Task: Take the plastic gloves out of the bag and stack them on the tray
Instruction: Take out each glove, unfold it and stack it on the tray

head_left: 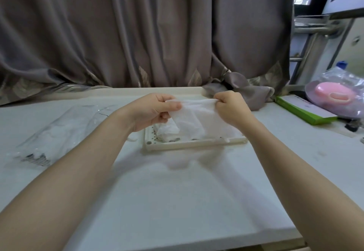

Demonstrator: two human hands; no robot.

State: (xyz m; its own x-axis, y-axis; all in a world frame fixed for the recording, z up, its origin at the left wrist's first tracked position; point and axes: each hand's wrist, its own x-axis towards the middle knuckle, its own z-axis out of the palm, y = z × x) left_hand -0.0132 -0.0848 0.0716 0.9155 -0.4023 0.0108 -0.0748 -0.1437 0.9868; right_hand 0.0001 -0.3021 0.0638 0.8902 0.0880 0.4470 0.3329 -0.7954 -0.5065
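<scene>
A thin translucent plastic glove point(194, 116) hangs stretched between both hands above the cream tray point(195, 144). My left hand point(152, 110) pinches its left top edge between thumb and fingers. My right hand point(231, 106) grips its right top corner with curled fingers. Under the held glove, crumpled gloves point(167, 131) lie on the tray's left part. The clear bag point(59, 130), with more white gloves inside, lies flat on the table to the left.
A grey curtain point(137, 34) hangs behind the white table, with a fold point(242, 89) lying beside the tray's far right corner. A green box point(303, 111) and a clear bag holding something pink point(334, 95) sit at the right.
</scene>
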